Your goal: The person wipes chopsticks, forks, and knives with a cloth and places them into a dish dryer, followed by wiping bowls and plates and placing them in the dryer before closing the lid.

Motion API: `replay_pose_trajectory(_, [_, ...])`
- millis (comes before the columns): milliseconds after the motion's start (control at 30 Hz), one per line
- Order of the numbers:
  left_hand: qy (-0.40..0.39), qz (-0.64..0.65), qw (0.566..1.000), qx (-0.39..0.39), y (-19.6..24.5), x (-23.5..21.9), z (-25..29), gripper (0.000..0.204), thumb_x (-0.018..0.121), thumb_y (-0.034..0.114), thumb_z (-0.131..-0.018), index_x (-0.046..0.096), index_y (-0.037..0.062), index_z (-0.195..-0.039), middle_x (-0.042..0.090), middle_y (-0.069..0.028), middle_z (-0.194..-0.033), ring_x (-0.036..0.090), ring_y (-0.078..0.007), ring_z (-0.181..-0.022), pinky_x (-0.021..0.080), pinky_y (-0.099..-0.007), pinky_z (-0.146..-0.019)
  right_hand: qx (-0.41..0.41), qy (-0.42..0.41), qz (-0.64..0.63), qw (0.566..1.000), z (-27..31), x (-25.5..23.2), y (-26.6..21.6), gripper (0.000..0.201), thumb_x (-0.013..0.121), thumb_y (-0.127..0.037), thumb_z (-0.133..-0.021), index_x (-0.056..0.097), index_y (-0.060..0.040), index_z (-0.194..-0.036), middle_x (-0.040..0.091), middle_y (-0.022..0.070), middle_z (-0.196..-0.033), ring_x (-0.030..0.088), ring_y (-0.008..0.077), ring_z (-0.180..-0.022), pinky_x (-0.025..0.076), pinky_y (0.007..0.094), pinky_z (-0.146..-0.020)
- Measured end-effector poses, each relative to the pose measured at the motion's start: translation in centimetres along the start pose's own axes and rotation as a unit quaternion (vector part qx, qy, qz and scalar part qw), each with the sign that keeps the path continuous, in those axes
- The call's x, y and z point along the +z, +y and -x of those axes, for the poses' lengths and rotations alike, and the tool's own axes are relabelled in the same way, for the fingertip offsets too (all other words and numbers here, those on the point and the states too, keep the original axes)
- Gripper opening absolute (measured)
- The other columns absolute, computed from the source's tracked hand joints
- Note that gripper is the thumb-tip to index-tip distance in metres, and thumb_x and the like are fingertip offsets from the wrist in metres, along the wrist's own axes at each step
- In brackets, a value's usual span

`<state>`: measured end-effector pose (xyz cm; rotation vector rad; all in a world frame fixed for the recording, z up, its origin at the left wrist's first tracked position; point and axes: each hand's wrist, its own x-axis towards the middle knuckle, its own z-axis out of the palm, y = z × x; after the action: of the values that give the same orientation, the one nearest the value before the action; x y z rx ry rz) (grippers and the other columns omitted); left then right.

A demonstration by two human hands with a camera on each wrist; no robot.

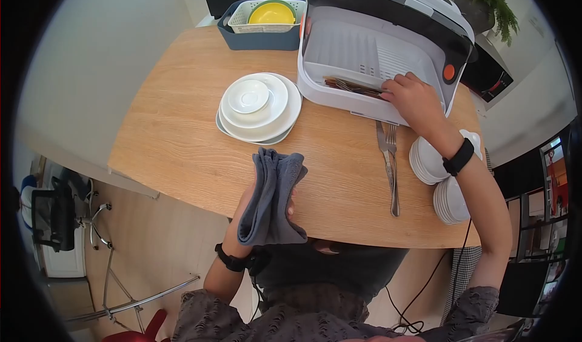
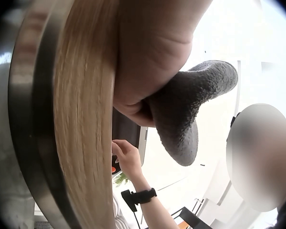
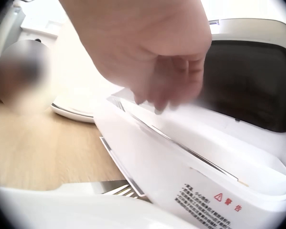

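The cloth (image 1: 276,199), judged soft and light, is gripped by its folds in the left hand (image 2: 152,57) near the table (image 1: 176,160) edge. The right hand (image 1: 415,99) is held with fingers bent at the cutlery (image 1: 353,87) in the box (image 1: 336,101); whether any is pinched cannot be told. Stiff and slippery, cutlery is best taken by its handles.

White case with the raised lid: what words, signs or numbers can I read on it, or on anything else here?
"警告", in red on the front of the white case, beside a red warning triangle.
Lines of small black print near it: too blurred to read reliably.
Black appliance at right: panel marks too small to read.
I can read nothing else.
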<state>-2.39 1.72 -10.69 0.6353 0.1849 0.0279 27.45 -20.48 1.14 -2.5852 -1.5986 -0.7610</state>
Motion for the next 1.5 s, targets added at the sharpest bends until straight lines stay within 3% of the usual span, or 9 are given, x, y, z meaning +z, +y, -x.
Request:
replay_pose_trajectory(100, [-0.033,0.051,0.998,0.029,0.0,0.3,0.1,0.057,0.037,0.044,-0.108,0.041,-0.0029,-0.141,0.059,-0.0209,-0.112,0.066,-0.0272,-0.081,0.059,-0.0332,-0.067,0.010,-0.033,-0.011,0.999,1.6,-1.7,-2.2,0.016,0.065,-0.020,-0.091,0.065,-0.0054,-0.084,0.066,0.0065,-0.081,0.065,0.0271,-0.083,0.055,0.0397,-0.067])
replay_pose_trajectory(133, [0.016,-0.077,0.995,0.055,0.1,0.6,0.3,0.053,0.049,0.039,-0.104,0.043,0.0010,-0.141,0.057,-0.0155,-0.111,0.065,-0.0230,-0.081,0.057,-0.0297,-0.061,0.017,-0.068,-0.016,0.997,2.2,-2.3,-3.1,0.016,0.065,-0.019,-0.090,0.066,-0.0047,-0.083,0.066,0.0080,-0.080,0.066,0.0280,-0.081,0.056,0.0401,-0.066])
replay_pose_trajectory(200, [-0.058,0.068,0.995,0.043,0.2,0.2,-0.1,0.059,0.047,0.043,-0.104,0.038,0.0014,-0.145,0.055,-0.0178,-0.118,0.066,-0.0279,-0.086,0.060,-0.0350,-0.066,0.028,-0.136,-0.026,0.990,3.7,-3.5,-4.8,0.017,0.064,-0.018,-0.090,0.067,-0.0033,-0.081,0.067,0.0109,-0.078,0.068,0.0300,-0.075,0.056,0.0408,-0.064])
replay_pose_trajectory(400, [-0.135,0.296,0.946,0.001,0.2,0.3,-1.5,0.071,0.042,0.054,-0.102,0.030,0.0069,-0.154,0.044,-0.0182,-0.145,0.050,-0.0392,-0.127,0.043,-0.0579,-0.105,0.085,-0.361,-0.043,0.928,7.8,-4.1,-7.8,0.011,0.065,-0.010,-0.080,0.069,-0.0002,-0.078,0.069,0.0194,-0.076,0.071,0.0357,-0.068,0.057,0.0435,-0.060])
replay_pose_trajectory(733, [-0.075,0.153,0.984,0.044,0.4,1.6,-1.4,0.079,0.035,0.067,-0.098,0.023,0.0179,-0.158,0.024,-0.0057,-0.163,0.021,-0.0305,-0.150,0.023,-0.0757,-0.111,0.090,-0.343,-0.104,0.929,9.2,-3.0,-7.7,0.016,0.065,-0.009,-0.079,0.066,0.0027,-0.069,0.065,0.0229,-0.069,0.068,0.0394,-0.064,0.055,0.0451,-0.056])
replay_pose_trajectory(1000, [-0.123,0.111,0.986,0.000,0.4,0.7,-1.9,0.071,0.035,0.058,-0.102,0.026,0.0133,-0.157,0.029,-0.0086,-0.161,0.032,-0.0339,-0.146,0.027,-0.0734,-0.110,0.150,-0.266,-0.230,0.924,8.6,-5.3,-7.4,0.017,0.060,-0.008,-0.085,0.059,0.0062,-0.076,0.057,0.0245,-0.057,0.063,0.0449,-0.061,0.051,0.0485,-0.057])
replay_pose_trajectory(1300, [0.001,0.140,0.990,-0.015,-3.2,3.2,-0.8,0.059,0.032,0.040,-0.108,0.028,0.0031,-0.154,0.042,-0.0188,-0.150,0.040,-0.0323,-0.142,0.039,-0.0447,-0.115,0.148,-0.246,-0.322,0.902,9.2,-13.4,-12.3,0.015,0.062,-0.010,-0.092,0.051,-0.0001,-0.095,0.060,0.0181,-0.061,0.060,0.0390,-0.053,0.047,0.0476,-0.049])
replay_pose_trajectory(1433, [0.072,-0.077,0.990,-0.089,-5.0,8.1,0.5,0.051,0.053,0.025,-0.105,0.037,-0.0003,-0.146,0.052,-0.0177,-0.138,0.054,-0.0285,-0.127,0.047,-0.0426,-0.107,0.102,-0.231,-0.360,0.898,11.9,-10.6,-15.3,0.015,0.062,-0.010,-0.092,0.050,-0.0011,-0.096,0.062,0.0162,-0.063,0.061,0.0373,-0.052,0.047,0.0461,-0.046])
replay_pose_trajectory(1500, [0.002,0.004,1.000,-0.028,-6.8,8.3,0.2,0.053,0.060,0.029,-0.100,0.042,-0.0022,-0.140,0.058,-0.0163,-0.130,0.060,-0.0290,-0.118,0.051,-0.0438,-0.101,0.087,-0.248,-0.369,0.891,12.9,-9.6,-16.3,0.015,0.061,-0.010,-0.093,0.050,-0.0013,-0.097,0.062,0.0152,-0.063,0.061,0.0365,-0.052,0.047,0.0453,-0.045])
